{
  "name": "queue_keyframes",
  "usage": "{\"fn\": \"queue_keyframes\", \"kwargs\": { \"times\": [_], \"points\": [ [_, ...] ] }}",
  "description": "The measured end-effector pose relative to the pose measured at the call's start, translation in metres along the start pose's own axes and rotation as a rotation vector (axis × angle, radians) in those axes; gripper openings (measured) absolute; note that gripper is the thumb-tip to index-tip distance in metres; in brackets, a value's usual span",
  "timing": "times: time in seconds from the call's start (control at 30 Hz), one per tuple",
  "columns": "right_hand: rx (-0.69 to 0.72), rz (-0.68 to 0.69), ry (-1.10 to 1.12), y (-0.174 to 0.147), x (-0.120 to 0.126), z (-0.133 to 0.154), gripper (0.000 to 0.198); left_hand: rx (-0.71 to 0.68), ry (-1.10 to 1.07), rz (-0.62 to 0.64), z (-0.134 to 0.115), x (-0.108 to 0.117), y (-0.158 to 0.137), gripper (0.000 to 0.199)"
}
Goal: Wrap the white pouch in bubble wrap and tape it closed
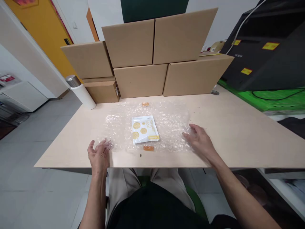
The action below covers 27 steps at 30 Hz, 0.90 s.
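A sheet of clear bubble wrap [171, 122] lies spread on the table in front of me. On its middle rests a flat white pouch [145, 128] with yellow round pictures and yellow lettering. My left hand [98, 156] is at the sheet's near left corner, fingers curled and closed on the crumpled edge. At the right edge is my right hand [199, 140], its thumb and forefinger apart, beside or touching the wrap. Orange tape pieces [148, 148] show at the near and far edges of the sheet.
Stacked cardboard boxes [140, 81] form a wall along the back of the table [238, 133]. A white bottle with a metal cap [83, 95] stands at the back left. A large black covered object [259, 57] sits on a green surface at right.
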State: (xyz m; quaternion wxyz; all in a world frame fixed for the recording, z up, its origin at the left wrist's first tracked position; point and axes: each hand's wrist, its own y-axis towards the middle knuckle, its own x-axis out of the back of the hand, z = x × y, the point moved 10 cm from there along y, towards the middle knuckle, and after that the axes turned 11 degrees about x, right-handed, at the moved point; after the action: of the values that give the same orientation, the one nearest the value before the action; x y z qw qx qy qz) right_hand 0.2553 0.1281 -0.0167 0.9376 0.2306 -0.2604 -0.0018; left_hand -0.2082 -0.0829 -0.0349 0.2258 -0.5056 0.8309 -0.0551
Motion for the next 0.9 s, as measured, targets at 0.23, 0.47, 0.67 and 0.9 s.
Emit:
{"fn": "queue_keyframes", "kwargs": {
  "times": [0.23,0.47,0.67,0.9],
  "points": [
    [0.288,0.105,0.044,0.008,-0.039,0.094,0.033,-0.854,0.759,-0.283,-0.06,-0.027,-0.059,0.062],
    [0.205,0.284,0.089,0.008,-0.109,0.066,0.032,-0.772,1.433,0.183,0.007,-0.128,-0.055,0.043],
    [0.188,0.301,0.116,0.003,-0.113,0.053,0.037,-0.544,1.477,0.241,0.037,-0.151,-0.037,0.035],
    [0.207,0.287,0.127,0.0,-0.113,0.05,0.035,-0.409,1.311,0.086,-0.01,-0.103,0.009,0.032]
  ]
}}
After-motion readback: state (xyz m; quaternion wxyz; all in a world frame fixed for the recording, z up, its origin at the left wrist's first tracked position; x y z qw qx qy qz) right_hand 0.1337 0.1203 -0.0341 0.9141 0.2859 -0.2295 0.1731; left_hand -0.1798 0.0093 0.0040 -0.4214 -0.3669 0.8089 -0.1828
